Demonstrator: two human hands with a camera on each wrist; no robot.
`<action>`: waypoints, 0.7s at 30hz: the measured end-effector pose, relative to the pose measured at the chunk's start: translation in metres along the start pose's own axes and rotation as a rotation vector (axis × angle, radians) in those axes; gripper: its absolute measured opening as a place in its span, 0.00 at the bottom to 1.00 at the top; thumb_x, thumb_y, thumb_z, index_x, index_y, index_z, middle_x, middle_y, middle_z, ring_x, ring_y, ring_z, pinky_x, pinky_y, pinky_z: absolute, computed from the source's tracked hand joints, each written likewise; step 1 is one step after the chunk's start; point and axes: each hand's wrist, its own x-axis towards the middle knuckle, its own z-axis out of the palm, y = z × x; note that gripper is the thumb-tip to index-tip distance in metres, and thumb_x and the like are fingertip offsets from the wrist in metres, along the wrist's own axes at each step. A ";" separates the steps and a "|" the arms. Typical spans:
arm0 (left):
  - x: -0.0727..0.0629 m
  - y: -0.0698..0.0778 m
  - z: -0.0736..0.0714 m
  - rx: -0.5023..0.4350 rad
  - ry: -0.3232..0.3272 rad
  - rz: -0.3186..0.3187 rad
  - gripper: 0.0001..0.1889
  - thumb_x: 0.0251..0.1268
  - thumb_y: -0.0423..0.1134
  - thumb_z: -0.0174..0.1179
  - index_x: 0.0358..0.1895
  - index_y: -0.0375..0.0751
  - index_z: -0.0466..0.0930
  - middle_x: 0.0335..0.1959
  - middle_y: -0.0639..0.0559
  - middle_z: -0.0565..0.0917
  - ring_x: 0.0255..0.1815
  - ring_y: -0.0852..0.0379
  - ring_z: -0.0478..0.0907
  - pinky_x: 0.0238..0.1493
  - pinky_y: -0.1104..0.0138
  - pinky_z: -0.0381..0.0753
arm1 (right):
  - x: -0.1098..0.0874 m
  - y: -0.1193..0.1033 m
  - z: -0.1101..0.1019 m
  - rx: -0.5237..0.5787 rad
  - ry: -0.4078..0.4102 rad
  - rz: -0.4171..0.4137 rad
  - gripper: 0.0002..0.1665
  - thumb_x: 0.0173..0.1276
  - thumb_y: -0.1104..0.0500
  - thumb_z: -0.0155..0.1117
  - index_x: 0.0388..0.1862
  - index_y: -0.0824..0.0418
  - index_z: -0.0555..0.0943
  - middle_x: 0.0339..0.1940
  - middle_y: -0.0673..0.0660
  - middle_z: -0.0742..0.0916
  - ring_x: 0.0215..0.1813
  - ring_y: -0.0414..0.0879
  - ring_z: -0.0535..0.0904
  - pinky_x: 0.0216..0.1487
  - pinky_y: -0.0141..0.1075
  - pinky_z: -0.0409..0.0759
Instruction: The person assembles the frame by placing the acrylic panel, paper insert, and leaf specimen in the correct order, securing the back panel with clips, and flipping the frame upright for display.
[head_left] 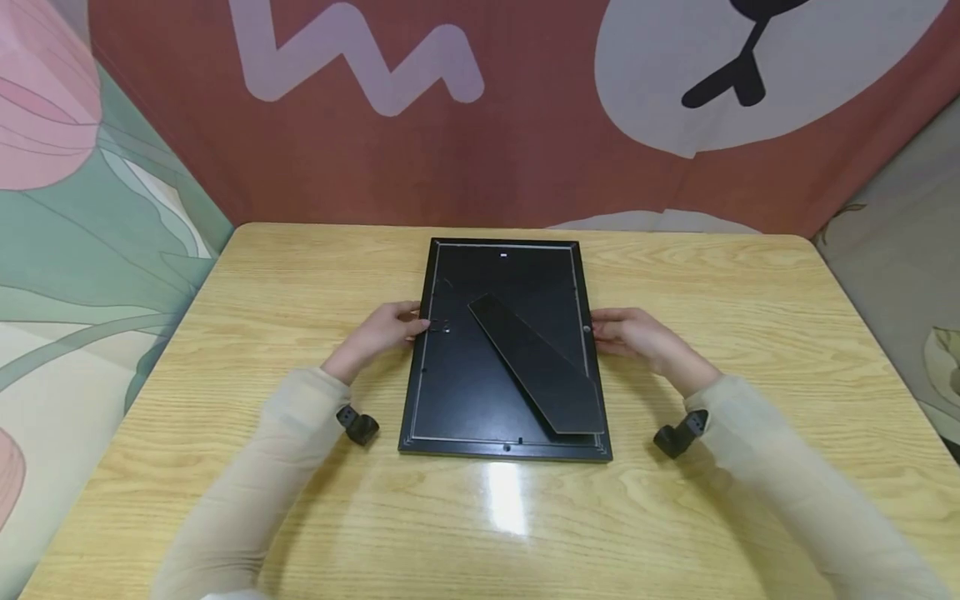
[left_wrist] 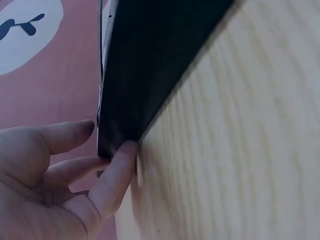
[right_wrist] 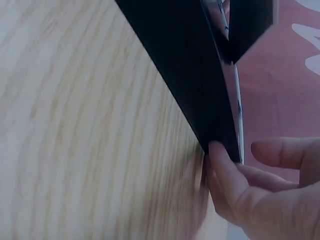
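A black picture frame lies back side up on the wooden table. Its stand leg slants across the backing toward the lower right corner. At the left edge is my left hand; in the left wrist view its fingertips touch the frame's side, and the thumb sits just off the upper edge. My right hand is opposite, at the right edge. The right wrist view shows its fingertips against the side near the tabletop, thumb apart from the frame. The frame's front is hidden.
The light wooden table extends on all sides of the frame. Behind it stands a red patterned backdrop. Small black cameras are strapped to both wrists, close above the tabletop. A light reflection shows below the frame.
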 end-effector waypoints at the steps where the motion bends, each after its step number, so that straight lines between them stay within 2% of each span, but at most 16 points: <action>1: 0.000 0.000 0.000 -0.013 0.004 -0.007 0.29 0.73 0.36 0.49 0.73 0.32 0.53 0.68 0.31 0.66 0.62 0.41 0.73 0.62 0.56 0.78 | 0.000 0.000 0.000 -0.001 0.007 0.000 0.32 0.74 0.67 0.38 0.73 0.76 0.48 0.71 0.75 0.63 0.65 0.49 0.69 0.73 0.44 0.65; 7: -0.001 -0.002 0.002 -0.061 0.013 -0.027 0.30 0.72 0.36 0.51 0.74 0.38 0.54 0.70 0.33 0.64 0.65 0.42 0.71 0.64 0.56 0.76 | -0.005 0.003 0.004 0.021 0.050 -0.003 0.33 0.73 0.67 0.40 0.74 0.73 0.48 0.74 0.73 0.60 0.67 0.49 0.67 0.72 0.41 0.67; 11: -0.001 -0.001 0.002 -0.085 0.040 -0.018 0.30 0.72 0.38 0.51 0.74 0.42 0.54 0.70 0.35 0.66 0.63 0.43 0.73 0.62 0.56 0.78 | -0.010 0.005 0.005 0.039 0.082 -0.029 0.34 0.73 0.66 0.43 0.75 0.70 0.48 0.70 0.71 0.66 0.54 0.33 0.75 0.64 0.31 0.75; 13: -0.002 0.001 0.001 -0.117 0.055 -0.004 0.30 0.72 0.39 0.51 0.75 0.44 0.54 0.68 0.35 0.68 0.62 0.43 0.74 0.61 0.56 0.79 | -0.012 0.004 0.004 0.068 0.099 -0.045 0.35 0.73 0.65 0.45 0.76 0.67 0.49 0.66 0.67 0.71 0.46 0.26 0.76 0.57 0.25 0.78; 16: -0.004 0.005 -0.001 -0.158 0.073 0.029 0.30 0.73 0.40 0.51 0.75 0.47 0.54 0.67 0.36 0.70 0.61 0.42 0.76 0.60 0.55 0.79 | -0.017 0.001 0.001 0.110 0.118 -0.081 0.35 0.74 0.63 0.47 0.76 0.65 0.50 0.65 0.67 0.72 0.42 0.23 0.78 0.52 0.21 0.79; 21: -0.009 0.015 -0.006 -0.225 0.099 0.108 0.30 0.73 0.39 0.51 0.75 0.46 0.54 0.69 0.36 0.67 0.64 0.41 0.73 0.61 0.53 0.78 | -0.026 -0.006 -0.001 0.147 0.156 -0.152 0.35 0.75 0.60 0.49 0.76 0.64 0.50 0.74 0.71 0.61 0.45 0.22 0.77 0.52 0.20 0.78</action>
